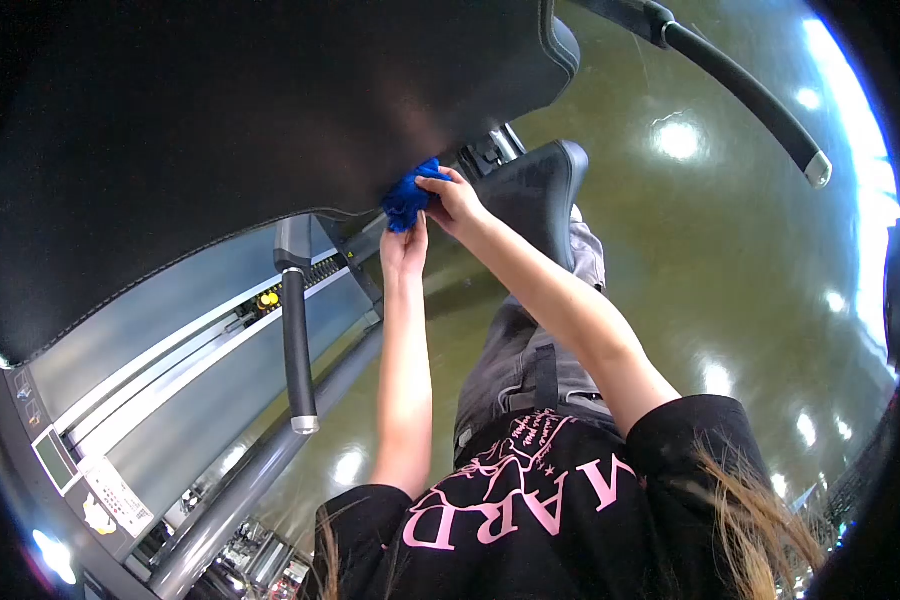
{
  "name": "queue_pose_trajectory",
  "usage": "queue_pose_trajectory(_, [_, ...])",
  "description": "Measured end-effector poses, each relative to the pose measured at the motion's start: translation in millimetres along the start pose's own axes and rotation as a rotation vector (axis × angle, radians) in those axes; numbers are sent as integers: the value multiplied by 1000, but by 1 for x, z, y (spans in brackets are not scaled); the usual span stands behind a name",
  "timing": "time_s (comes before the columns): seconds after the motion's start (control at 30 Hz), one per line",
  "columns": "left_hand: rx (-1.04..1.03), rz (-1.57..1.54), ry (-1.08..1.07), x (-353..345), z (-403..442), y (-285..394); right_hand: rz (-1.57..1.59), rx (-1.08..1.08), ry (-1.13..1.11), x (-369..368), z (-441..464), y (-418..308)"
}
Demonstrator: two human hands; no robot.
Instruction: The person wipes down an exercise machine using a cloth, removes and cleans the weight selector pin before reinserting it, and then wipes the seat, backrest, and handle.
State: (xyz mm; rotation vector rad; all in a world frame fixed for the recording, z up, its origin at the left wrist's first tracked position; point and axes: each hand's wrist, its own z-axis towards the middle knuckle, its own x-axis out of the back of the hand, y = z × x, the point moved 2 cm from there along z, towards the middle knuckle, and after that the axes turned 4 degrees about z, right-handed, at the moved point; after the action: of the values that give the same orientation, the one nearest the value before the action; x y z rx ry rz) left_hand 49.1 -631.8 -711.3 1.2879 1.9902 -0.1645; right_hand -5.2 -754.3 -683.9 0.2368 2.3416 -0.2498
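Note:
A crumpled blue cloth (407,200) lies between my two hands, close to the lower edge of a large black padded backrest (270,110). My left hand (404,250) is below the cloth, its fingertips pressed together on it. From the right, my right hand (452,200) pinches the cloth between thumb and fingers. Just right of my hands is a black padded seat (535,190).
A black-gripped handle (297,350) hangs at the left and another handle (750,90) juts out at the upper right. A grey metal tube (240,490) runs diagonally at lower left, beside the machine's panel (180,350). The floor (690,260) is shiny green.

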Motion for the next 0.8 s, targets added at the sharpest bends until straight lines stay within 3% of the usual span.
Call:
queue_pose_trajectory(0.13, [94,-97,-141,-54,-55,11,-104,42,-60,-46,-60,-19])
queue_pose_trajectory(0.27, [-150,-3,-197,-115,-112,16,-120,209,-271,-89,-114,-37])
queue_pose_trajectory(0.3, [-94,12,-328,-120,-117,20,-117,268,-317,-96,-124,-40])
queue_pose_trajectory(0.4, [-188,112,-342,-129,-124,13,-151,375,-345,-94,-122,-37])
queue_pose_trajectory(0.47, [-153,142,-295,-114,-113,5,-230,353,-307,-77,-116,-37])
queue_pose_trajectory(0.5, [-146,198,-154,-99,-103,2,-186,343,-265,-63,-106,-33])
queue_pose_trajectory(0.53, [-38,188,-164,-69,-85,3,-200,288,-149,-45,-93,-29])
queue_pose_trajectory(0.6, [16,217,161,-44,-55,-16,-122,118,-19,-10,-68,-28])
queue_pose_trajectory(0.67, [51,194,236,-20,-19,-30,-12,64,116,28,-28,-17])
queue_pose_trajectory(0.8, [63,184,306,20,65,-37,37,61,162,66,36,-13])
